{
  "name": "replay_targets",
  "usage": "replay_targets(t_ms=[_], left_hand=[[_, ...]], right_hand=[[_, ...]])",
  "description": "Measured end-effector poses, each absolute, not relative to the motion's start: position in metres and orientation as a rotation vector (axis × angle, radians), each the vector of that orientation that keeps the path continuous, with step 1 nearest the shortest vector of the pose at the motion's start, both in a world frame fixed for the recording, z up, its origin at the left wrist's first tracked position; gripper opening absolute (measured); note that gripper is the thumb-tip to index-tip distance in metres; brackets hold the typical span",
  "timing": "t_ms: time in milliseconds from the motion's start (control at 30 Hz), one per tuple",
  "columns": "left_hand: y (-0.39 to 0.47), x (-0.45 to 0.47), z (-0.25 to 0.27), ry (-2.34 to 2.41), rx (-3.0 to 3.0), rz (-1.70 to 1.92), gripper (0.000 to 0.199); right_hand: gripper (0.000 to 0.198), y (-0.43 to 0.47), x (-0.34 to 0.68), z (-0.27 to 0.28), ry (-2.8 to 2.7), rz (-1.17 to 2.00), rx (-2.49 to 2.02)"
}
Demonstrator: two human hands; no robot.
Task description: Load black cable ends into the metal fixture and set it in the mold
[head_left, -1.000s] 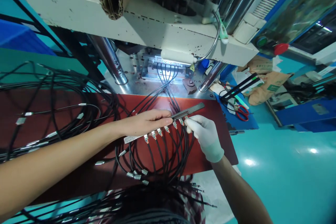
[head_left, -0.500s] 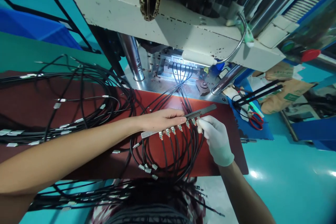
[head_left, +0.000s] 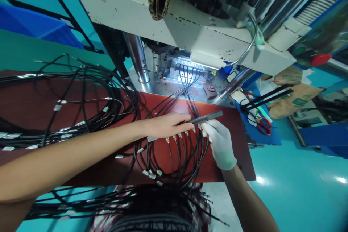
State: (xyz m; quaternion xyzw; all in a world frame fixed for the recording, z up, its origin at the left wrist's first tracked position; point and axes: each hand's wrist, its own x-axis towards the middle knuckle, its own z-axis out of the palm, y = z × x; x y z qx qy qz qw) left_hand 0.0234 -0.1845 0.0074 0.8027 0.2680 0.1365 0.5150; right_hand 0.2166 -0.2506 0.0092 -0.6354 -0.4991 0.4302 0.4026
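- Far left of the bench point(head_left: 32, 107), red mat on top: a loose heap of black cables point(head_left: 81, 94) with small metal ferrules, coiled and overlapping. Limp and springy; likely to tangle if dragged.
- Left hand point(head_left: 165, 125), bare, lies flat over the left half of a long thin metal bar point(head_left: 190, 122), near the middle of the bench's far edge. Fingers stretched out and close together, pressing down on the bar rather than wrapped round it.
- The bar looks stiff, light and narrow; judged easy to tip or slide on the mat unless pinned from above. Best held along its flat top or by its free ends, clear of the fittings.
- Below the bar's near edge: a row of small metal cable ends point(head_left: 181, 136), side by side, each with a black cable looping down toward the bench's near edge. The ends look small and smooth, probably slippery; safer pinched on the metal than pulled by the cable.
- Right hand point(head_left: 220, 145), in a white glove, sits at the right end of that row. Fingers narrow, pinched at the last cable end just under the bar; whether it is fully gripped cannot be told.
- Behind, past the far edge: a press point(head_left: 185, 29) with cables fed into its lit fixture point(head_left: 187, 70).
- Right of the bench, on a blue pad: red-handled scissors point(head_left: 262, 125).
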Motion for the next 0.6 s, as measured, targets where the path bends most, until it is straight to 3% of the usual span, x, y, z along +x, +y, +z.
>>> replay_targets(t_ms=[167, 433, 600], left_hand=[[-0.186, 0.026, 0.002, 0.714, 1.872, 0.327, 0.035], [-0.189, 0.025, 0.005, 0.749, 1.818, 0.332, 0.036], [-0.192, 0.026, 0.008, 0.773, 1.779, 0.32, 0.035]], right_hand=[[0.025, -0.255, 0.223, 0.01, -1.406, 0.88, -1.736], [0.013, -0.281, 0.213, 0.008, -1.913, -0.163, -1.748], [0.011, -0.274, 0.205, 0.003, -1.91, -0.286, -1.773]])
